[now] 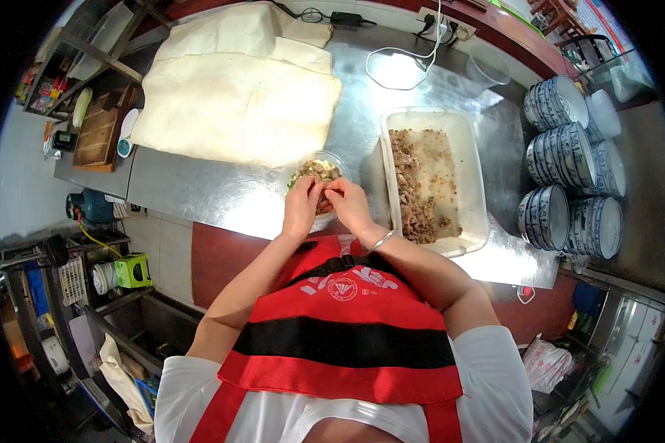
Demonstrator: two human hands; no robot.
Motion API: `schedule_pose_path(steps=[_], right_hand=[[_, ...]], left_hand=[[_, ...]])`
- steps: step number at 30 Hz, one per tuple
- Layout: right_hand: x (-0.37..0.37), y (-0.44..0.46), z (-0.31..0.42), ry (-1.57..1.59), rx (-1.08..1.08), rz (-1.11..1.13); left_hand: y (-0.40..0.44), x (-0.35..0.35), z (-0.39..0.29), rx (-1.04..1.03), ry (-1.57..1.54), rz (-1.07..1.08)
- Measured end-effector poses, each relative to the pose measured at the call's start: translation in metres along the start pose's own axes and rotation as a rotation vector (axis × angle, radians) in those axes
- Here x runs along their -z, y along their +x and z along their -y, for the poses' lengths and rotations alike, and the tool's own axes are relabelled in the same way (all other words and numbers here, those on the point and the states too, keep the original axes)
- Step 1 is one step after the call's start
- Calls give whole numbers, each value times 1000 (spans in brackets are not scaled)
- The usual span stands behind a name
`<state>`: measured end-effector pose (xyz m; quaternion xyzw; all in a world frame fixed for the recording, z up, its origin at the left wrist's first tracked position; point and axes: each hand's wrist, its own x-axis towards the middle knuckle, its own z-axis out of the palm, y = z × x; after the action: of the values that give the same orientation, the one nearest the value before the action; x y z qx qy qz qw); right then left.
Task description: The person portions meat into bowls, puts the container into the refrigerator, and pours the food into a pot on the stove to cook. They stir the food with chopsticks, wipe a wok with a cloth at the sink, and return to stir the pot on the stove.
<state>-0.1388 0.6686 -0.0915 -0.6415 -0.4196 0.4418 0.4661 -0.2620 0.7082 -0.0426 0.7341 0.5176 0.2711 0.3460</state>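
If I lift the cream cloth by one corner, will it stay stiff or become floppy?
The cloth would probably hang floppy, since creases and loose folds show in it. Being so wide, it might drag across the table rather than lift in one piece.

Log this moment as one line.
left hand and right hand: fingers close together over clear bowl of food | held item: unclear | tub with meat: right of clear bowl | patterned bowls: stacked, far right
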Motion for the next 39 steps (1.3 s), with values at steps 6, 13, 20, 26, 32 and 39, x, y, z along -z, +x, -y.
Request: schedule_pose_path(steps=[6, 13, 20, 26, 32, 39], right_hand=[[13, -4, 28, 316, -298, 119], [21, -6, 33, 490, -402, 91], [95, -20, 51, 244, -187, 20], [217, -60, -5, -137, -190, -113], [249, -78, -68, -889, -321, 214], [211, -74, -71, -870, -109, 275]], left_hand=[[4, 7, 5, 193, -175, 116], [6, 12, 21, 205, -114, 42], [-12, 32, 22, 309, -100, 123], [-29, 32, 17, 40, -84, 113], [-36, 25, 9, 54, -145, 158], [-43, 19, 8, 75, -121, 212]])
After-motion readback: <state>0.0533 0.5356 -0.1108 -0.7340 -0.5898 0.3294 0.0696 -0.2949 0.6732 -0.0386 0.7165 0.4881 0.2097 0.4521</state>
